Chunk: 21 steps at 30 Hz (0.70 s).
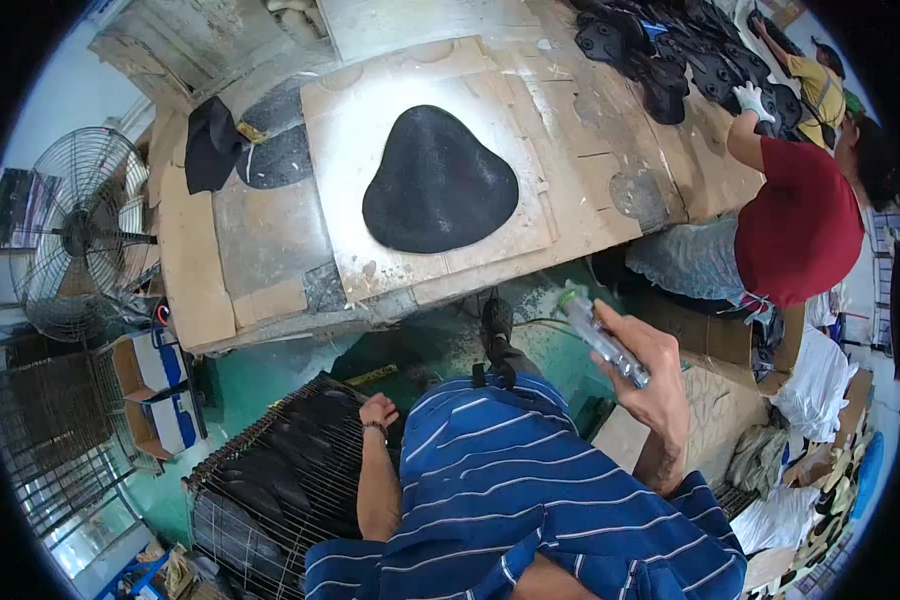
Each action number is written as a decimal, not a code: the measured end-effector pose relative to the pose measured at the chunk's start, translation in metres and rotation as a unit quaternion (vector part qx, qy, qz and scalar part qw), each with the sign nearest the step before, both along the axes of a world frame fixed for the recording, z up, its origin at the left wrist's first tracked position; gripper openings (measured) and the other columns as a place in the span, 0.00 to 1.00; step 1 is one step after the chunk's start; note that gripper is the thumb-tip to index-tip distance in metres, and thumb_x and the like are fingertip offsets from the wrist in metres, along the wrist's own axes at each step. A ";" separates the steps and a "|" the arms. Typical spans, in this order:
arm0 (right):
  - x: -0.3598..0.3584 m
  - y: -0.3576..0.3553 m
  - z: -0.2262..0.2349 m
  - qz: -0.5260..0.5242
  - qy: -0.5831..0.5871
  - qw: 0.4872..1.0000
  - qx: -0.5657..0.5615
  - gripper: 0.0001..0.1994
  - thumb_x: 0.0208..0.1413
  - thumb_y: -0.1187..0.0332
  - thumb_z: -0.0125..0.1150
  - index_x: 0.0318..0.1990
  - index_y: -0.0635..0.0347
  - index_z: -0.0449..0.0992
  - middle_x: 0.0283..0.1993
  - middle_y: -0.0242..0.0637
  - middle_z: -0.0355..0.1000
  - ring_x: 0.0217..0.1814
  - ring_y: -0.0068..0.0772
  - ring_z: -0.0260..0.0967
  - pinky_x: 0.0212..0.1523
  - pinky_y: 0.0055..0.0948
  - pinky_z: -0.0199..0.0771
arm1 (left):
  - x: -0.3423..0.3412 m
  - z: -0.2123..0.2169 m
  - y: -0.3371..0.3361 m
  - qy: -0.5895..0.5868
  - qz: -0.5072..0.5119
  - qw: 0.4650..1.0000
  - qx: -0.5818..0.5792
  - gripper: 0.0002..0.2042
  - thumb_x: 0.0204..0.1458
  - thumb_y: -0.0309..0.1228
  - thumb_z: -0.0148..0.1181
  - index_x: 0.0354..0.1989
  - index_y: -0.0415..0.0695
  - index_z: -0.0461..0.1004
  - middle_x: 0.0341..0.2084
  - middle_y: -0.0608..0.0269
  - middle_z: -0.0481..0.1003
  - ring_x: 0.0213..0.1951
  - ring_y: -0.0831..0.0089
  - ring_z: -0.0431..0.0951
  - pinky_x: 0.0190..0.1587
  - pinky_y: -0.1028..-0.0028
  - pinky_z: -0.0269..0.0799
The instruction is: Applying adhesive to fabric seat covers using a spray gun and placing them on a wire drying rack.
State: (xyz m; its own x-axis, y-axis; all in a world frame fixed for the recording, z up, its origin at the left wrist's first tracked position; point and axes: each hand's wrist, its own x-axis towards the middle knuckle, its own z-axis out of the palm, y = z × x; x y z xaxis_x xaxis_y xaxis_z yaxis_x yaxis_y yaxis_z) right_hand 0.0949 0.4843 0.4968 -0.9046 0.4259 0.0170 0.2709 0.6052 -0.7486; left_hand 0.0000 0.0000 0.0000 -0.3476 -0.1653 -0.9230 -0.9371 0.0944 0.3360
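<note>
My right hand (652, 368) is wrapped round a metal spray gun (604, 340) with a green tip, held in front of the table's near edge. On a whitened cardboard sheet (342, 130) lies a black rounded-triangle pad (440, 182), flat and apart from both hands. My left hand (378, 411) hangs low by my waist with its fingers curled, and no object shows in it. Beside it stands a wire rack (295, 455) holding several black pieces (282, 470).
At the table's left end lies a black folded piece (212, 146). A large fan (80, 232) stands to the left. On the right, a person in a red shirt (798, 210) leans over the table near a pile of black pieces (685, 60). A cardboard box (715, 335) stands below.
</note>
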 end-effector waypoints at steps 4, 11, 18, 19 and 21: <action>0.020 -0.005 0.002 -0.025 -0.025 0.999 -0.008 0.35 0.38 0.87 0.64 0.62 0.66 0.76 0.42 0.55 0.78 0.42 0.56 0.78 0.43 0.35 0.76 | 0.001 0.011 0.017 0.013 -0.061 0.998 0.002 0.16 0.61 0.24 0.54 0.57 0.41 0.76 0.37 0.58 0.81 0.30 0.70 0.82 0.31 0.65 0.84; 0.032 -0.001 0.007 0.033 -0.061 0.998 -0.005 0.35 0.38 0.85 0.67 0.62 0.66 0.76 0.42 0.53 0.78 0.41 0.56 0.78 0.43 0.37 0.77 | -0.077 0.026 0.101 0.153 -0.110 0.981 0.037 0.16 0.60 0.24 0.58 0.57 0.40 0.77 0.37 0.58 0.81 0.32 0.71 0.82 0.30 0.69 0.82; 0.043 -0.001 -0.015 -0.003 -0.053 0.998 -0.041 0.32 0.39 0.85 0.70 0.59 0.67 0.77 0.44 0.55 0.79 0.44 0.53 0.81 0.47 0.34 0.77 | -0.190 0.083 0.246 0.481 -0.275 0.815 -0.170 0.17 0.57 0.34 0.64 0.53 0.43 0.80 0.36 0.53 0.81 0.42 0.58 0.81 0.50 0.59 0.75; 0.038 -0.004 -0.013 -0.011 -0.028 0.998 -0.051 0.32 0.39 0.85 0.70 0.59 0.67 0.77 0.43 0.55 0.79 0.44 0.53 0.81 0.46 0.34 0.77 | -0.207 0.075 0.246 0.509 -0.266 0.794 -0.199 0.19 0.55 0.35 0.66 0.55 0.44 0.80 0.33 0.54 0.80 0.40 0.61 0.81 0.47 0.61 0.75; 0.028 -0.012 -0.012 -0.054 0.009 0.996 -0.070 0.32 0.39 0.85 0.70 0.59 0.67 0.77 0.42 0.54 0.79 0.43 0.53 0.80 0.46 0.34 0.77 | -0.224 0.090 0.277 0.486 -0.307 0.778 -0.253 0.18 0.54 0.35 0.67 0.52 0.44 0.80 0.37 0.53 0.79 0.44 0.58 0.80 0.50 0.59 0.75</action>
State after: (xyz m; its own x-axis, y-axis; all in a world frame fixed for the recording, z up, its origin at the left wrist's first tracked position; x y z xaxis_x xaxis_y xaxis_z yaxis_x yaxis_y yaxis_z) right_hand 0.1231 0.4720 0.4846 -0.8532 0.5205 -0.0332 0.3146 0.4629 -0.8287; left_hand -0.2244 0.2769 0.0899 -0.9977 0.0513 -0.0450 0.0113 0.7746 0.6323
